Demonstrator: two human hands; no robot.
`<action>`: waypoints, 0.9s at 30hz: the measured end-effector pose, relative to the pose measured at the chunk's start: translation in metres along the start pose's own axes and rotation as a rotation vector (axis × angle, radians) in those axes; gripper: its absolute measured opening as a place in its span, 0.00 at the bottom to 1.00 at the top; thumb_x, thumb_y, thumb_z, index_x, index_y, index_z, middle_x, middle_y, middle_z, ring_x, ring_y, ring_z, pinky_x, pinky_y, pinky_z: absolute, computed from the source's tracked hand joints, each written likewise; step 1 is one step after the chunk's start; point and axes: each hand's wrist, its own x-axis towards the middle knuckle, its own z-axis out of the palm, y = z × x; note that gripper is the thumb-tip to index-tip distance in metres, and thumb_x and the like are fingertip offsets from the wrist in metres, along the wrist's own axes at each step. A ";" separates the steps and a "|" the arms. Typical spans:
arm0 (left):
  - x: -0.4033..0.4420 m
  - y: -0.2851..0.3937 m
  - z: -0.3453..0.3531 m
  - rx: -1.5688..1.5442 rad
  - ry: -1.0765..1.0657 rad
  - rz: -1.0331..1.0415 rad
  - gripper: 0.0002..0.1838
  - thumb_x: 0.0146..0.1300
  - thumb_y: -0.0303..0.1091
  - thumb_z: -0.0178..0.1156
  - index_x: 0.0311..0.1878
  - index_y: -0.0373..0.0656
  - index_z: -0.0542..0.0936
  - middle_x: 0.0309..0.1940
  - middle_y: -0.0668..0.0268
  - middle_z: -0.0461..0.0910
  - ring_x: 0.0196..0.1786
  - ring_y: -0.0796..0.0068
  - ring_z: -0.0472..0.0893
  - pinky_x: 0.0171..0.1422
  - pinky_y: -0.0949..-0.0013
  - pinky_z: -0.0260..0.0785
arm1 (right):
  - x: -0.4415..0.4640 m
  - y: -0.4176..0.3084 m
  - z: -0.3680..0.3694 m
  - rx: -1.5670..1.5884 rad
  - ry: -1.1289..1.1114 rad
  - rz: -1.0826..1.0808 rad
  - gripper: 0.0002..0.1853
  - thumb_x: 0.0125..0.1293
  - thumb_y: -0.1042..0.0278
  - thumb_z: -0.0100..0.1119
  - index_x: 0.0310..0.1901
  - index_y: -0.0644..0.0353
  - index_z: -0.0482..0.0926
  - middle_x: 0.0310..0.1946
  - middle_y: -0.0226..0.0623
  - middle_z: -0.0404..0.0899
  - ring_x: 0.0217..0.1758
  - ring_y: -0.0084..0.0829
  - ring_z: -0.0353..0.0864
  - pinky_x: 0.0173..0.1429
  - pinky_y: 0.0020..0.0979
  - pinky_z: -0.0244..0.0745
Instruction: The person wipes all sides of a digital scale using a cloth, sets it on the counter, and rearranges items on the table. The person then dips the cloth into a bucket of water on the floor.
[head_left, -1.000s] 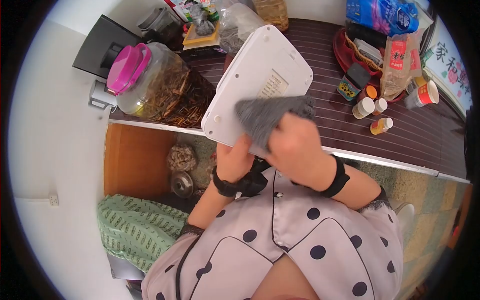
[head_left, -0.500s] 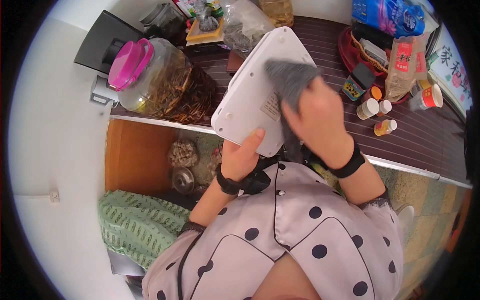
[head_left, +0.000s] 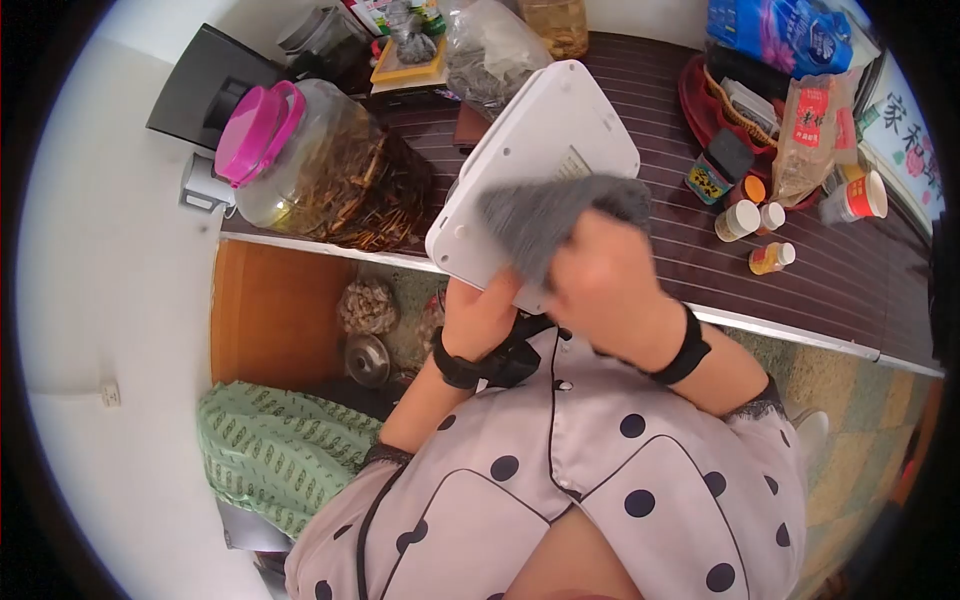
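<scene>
My left hand (head_left: pixel 483 318) grips the lower edge of a flat white plastic appliance (head_left: pixel 545 130), its thumb on the face turned towards me. That face has rounded corners, small round studs and a printed label, partly covered; its exact kind I cannot make out. The appliance is held tilted over the front edge of the counter. Bunched in my right hand (head_left: pixel 615 290) is a grey cloth (head_left: pixel 560 215), pressed against the lower half of the white face. Motion blurs the right fingers and the cloth. A black band circles each wrist.
On the dark striped counter (head_left: pixel 690 270), a big jar with a pink lid (head_left: pixel 350 180) stands left. Several small bottles (head_left: pixel 737 220), a paper cup (head_left: pixel 857 197) and a red tray (head_left: pixel 697 95) are on the right. Bags (head_left: pixel 490 60) lie behind. Below left is an open shelf space (head_left: pixel 285 310).
My right hand has moved the grey cloth down and left across the white face, uncovering its upper part. My left hand and the appliance have stayed almost still.
</scene>
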 end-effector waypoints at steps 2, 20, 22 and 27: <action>-0.001 0.002 0.003 0.002 0.040 -0.017 0.24 0.65 0.23 0.55 0.64 0.34 0.66 0.59 0.60 0.73 0.60 0.70 0.73 0.63 0.67 0.65 | 0.001 -0.001 0.006 0.100 0.076 -0.082 0.06 0.39 0.70 0.62 0.21 0.60 0.75 0.26 0.45 0.70 0.30 0.42 0.78 0.30 0.40 0.74; -0.008 -0.002 0.000 0.223 0.116 -0.016 0.24 0.63 0.23 0.60 0.62 0.34 0.68 0.55 0.61 0.75 0.56 0.72 0.74 0.61 0.68 0.67 | 0.012 0.028 -0.004 -0.055 0.341 0.130 0.11 0.49 0.65 0.66 0.29 0.64 0.78 0.30 0.49 0.74 0.30 0.48 0.78 0.31 0.42 0.75; -0.007 0.001 -0.002 0.235 0.096 -0.005 0.25 0.62 0.24 0.60 0.62 0.34 0.68 0.54 0.61 0.75 0.56 0.72 0.74 0.60 0.68 0.67 | 0.010 0.023 -0.006 0.001 0.316 0.030 0.12 0.49 0.65 0.67 0.29 0.65 0.78 0.30 0.50 0.74 0.29 0.49 0.78 0.31 0.42 0.75; -0.013 0.006 -0.008 0.517 0.050 0.042 0.28 0.61 0.25 0.62 0.64 0.33 0.66 0.53 0.61 0.76 0.55 0.73 0.75 0.60 0.70 0.67 | 0.021 0.047 -0.026 -0.032 0.451 0.274 0.14 0.53 0.67 0.63 0.42 0.61 0.81 0.35 0.49 0.75 0.33 0.51 0.78 0.36 0.43 0.76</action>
